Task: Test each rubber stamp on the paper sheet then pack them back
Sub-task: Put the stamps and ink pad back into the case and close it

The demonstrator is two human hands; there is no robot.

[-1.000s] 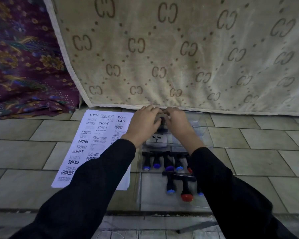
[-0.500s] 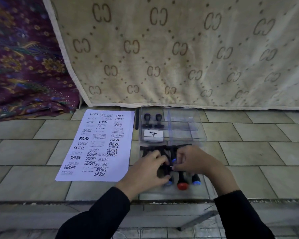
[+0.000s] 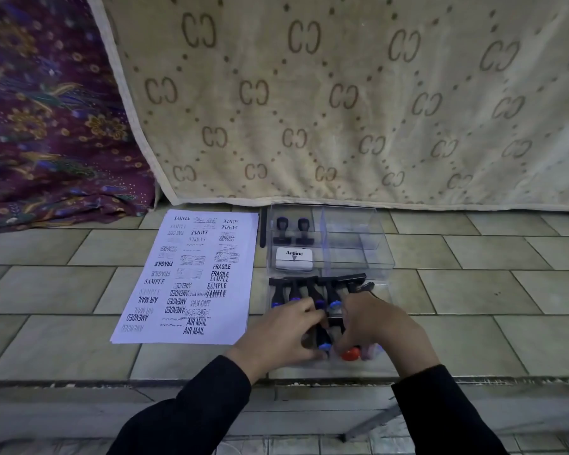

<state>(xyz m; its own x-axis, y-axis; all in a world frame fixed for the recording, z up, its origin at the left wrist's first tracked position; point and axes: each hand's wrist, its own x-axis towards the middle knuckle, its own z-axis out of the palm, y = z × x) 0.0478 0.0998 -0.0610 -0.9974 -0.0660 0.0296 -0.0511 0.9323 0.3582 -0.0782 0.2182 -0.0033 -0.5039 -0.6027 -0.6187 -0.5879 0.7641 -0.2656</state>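
A white paper sheet (image 3: 191,277) covered in stamped words lies on the tiled floor. To its right stands a clear plastic box (image 3: 375,244) holding two black stamps (image 3: 293,229) and a white Artline ink pad (image 3: 293,258). In front of the box, several black stamps (image 3: 312,290) with blue caps lie in a row on a clear lid (image 3: 309,369). My left hand (image 3: 283,336) and right hand (image 3: 375,326) are both curled over the nearer stamps, fingers on a blue-capped stamp (image 3: 324,344) and next to a red-capped stamp (image 3: 350,354).
A beige patterned blanket (image 3: 342,93) hangs down just behind the box and paper. Purple floral fabric (image 3: 46,126) lies at the back left. A thin black pen (image 3: 262,228) lies between paper and box. A floor step edge (image 3: 112,382) runs across the front.
Both hands have come back from the far end of the clear box to the stamps on the near lid. Two stamps now stand in the box's back left compartment.
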